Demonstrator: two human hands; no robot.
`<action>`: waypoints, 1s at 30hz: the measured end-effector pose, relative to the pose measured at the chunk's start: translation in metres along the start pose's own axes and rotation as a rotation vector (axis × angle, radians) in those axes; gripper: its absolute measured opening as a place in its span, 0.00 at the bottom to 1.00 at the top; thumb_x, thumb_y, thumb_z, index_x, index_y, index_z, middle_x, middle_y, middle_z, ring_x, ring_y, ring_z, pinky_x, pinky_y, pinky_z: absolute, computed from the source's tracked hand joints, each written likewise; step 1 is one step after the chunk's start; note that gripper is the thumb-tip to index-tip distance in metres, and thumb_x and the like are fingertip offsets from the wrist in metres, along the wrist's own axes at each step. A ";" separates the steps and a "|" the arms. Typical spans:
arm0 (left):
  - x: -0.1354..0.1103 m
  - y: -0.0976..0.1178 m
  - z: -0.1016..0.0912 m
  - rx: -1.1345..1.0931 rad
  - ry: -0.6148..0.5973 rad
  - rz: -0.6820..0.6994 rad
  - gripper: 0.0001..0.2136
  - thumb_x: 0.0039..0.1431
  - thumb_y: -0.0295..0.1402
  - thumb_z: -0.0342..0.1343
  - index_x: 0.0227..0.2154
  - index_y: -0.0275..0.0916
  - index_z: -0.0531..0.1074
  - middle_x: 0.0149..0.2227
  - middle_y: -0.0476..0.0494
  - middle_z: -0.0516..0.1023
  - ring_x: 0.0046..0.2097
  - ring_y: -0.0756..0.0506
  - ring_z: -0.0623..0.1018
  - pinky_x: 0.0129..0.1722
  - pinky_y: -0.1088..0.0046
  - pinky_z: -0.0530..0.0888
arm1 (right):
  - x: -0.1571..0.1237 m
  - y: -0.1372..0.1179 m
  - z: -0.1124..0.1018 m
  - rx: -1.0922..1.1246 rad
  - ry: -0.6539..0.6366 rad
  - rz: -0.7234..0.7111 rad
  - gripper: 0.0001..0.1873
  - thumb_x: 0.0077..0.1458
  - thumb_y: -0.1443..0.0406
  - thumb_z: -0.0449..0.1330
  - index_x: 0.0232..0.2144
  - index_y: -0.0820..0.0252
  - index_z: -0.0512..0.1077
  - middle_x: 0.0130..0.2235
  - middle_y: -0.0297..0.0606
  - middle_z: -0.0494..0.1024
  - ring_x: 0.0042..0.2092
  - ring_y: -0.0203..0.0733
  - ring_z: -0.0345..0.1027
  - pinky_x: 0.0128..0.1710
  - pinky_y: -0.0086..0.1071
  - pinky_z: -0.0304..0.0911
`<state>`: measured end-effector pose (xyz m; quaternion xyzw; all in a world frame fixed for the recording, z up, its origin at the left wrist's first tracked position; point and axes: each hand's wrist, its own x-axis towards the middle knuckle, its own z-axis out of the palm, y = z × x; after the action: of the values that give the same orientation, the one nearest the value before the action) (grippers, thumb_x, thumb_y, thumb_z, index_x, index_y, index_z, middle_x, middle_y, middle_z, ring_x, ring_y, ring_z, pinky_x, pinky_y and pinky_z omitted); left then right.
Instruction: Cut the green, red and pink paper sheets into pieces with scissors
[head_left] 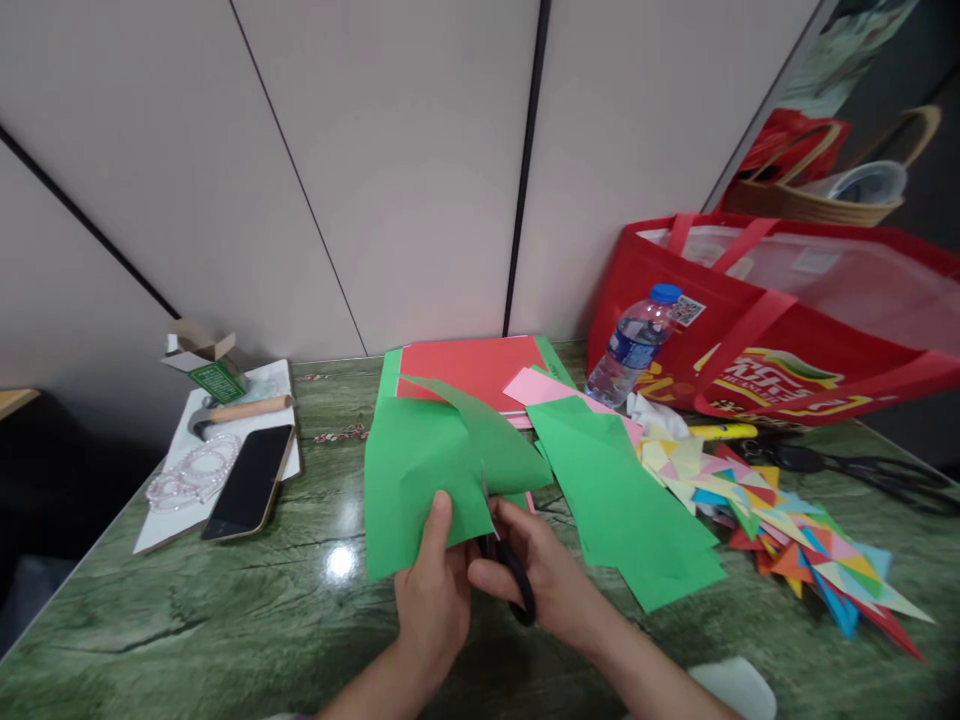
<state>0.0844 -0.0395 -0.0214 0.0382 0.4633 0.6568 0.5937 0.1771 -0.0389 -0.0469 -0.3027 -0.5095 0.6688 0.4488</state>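
My left hand [433, 600] pinches the lower edge of a green paper sheet [420, 470], thumb on top, holding it up over the green marble table [225, 620]. My right hand [547, 575] is closed round the black handles of scissors [514, 580], whose blades reach up into the sheet's cut. The paper's right part curls away from the cut. More green sheets [622, 500] lie just to the right on the table.
A red paper stack [472, 368] and a pink sheet [540, 388] lie behind. Coloured paper triangles [787, 530] pile at right, near black scissors [862, 468], a water bottle [634, 345] and a red bag [787, 320]. Phone [251, 480], hammer [240, 410], beads [191, 472] sit left.
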 end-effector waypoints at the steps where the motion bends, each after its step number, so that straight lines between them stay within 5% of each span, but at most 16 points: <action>1: 0.000 0.000 0.000 0.003 0.008 0.012 0.09 0.36 0.33 0.65 0.24 0.38 0.74 0.22 0.48 0.77 0.43 0.39 0.75 0.42 0.65 0.72 | 0.000 0.000 0.000 0.004 0.003 -0.004 0.24 0.42 0.53 0.64 0.40 0.57 0.66 0.36 0.39 0.74 0.37 0.43 0.67 0.37 0.33 0.62; 20: -0.003 0.000 0.003 0.023 -0.008 0.054 0.10 0.35 0.32 0.65 0.25 0.37 0.74 0.25 0.46 0.79 0.35 0.41 0.78 0.38 0.65 0.73 | 0.001 0.005 0.000 0.000 0.063 -0.015 0.19 0.42 0.55 0.64 0.31 0.60 0.65 0.29 0.33 0.68 0.31 0.37 0.60 0.30 0.28 0.57; 30: -0.001 -0.002 0.001 -0.004 0.004 0.051 0.12 0.29 0.33 0.68 0.21 0.36 0.74 0.17 0.52 0.74 0.17 0.51 0.71 0.16 0.77 0.66 | 0.001 0.006 0.001 0.110 0.073 -0.005 0.19 0.38 0.60 0.68 0.29 0.63 0.65 0.26 0.29 0.66 0.25 0.30 0.55 0.23 0.24 0.53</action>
<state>0.0865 -0.0397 -0.0214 0.0473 0.4622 0.6726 0.5760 0.1740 -0.0387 -0.0527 -0.3004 -0.4562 0.6831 0.4847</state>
